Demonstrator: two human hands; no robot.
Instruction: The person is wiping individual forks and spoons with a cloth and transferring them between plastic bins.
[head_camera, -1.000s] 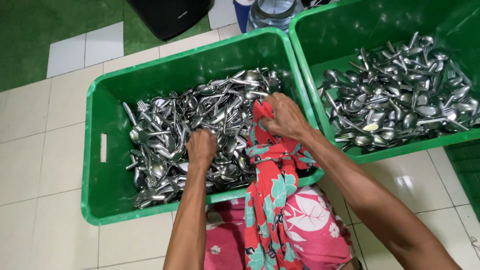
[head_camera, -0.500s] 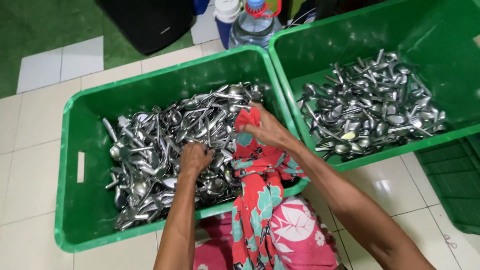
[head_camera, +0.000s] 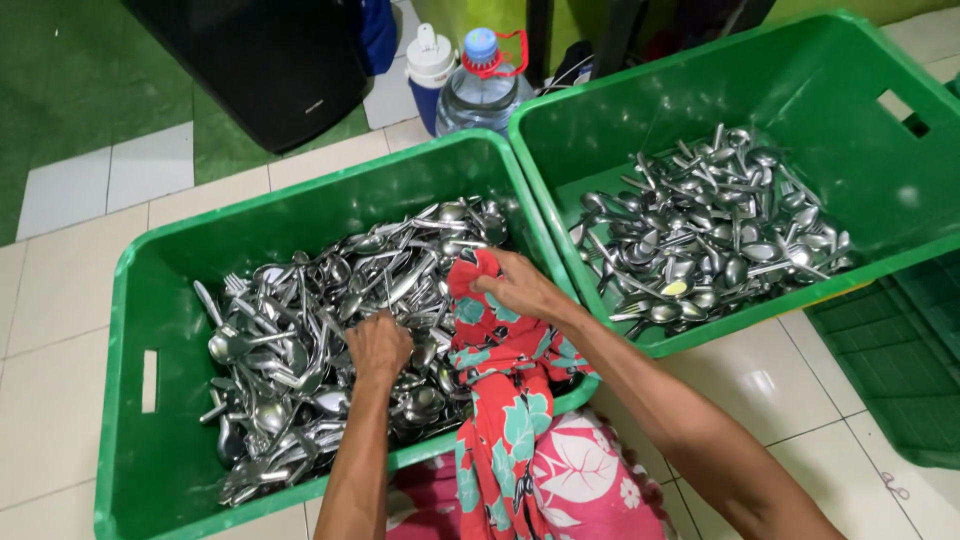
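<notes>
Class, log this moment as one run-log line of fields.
left hand: in heap of steel spoons and forks | right hand: gripping red floral cloth | container: near green plastic crate

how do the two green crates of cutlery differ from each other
The left crate has both hands in it, the left hand closed on cutlery, the right hand on a red floral cloth draped over its rim; the right crate is untouched. The left crate's heap looks fuller. Both hold spoons and forks.

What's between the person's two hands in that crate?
In the head view, spoons lie between the left hand and right hand, beside the red cloth.
</notes>
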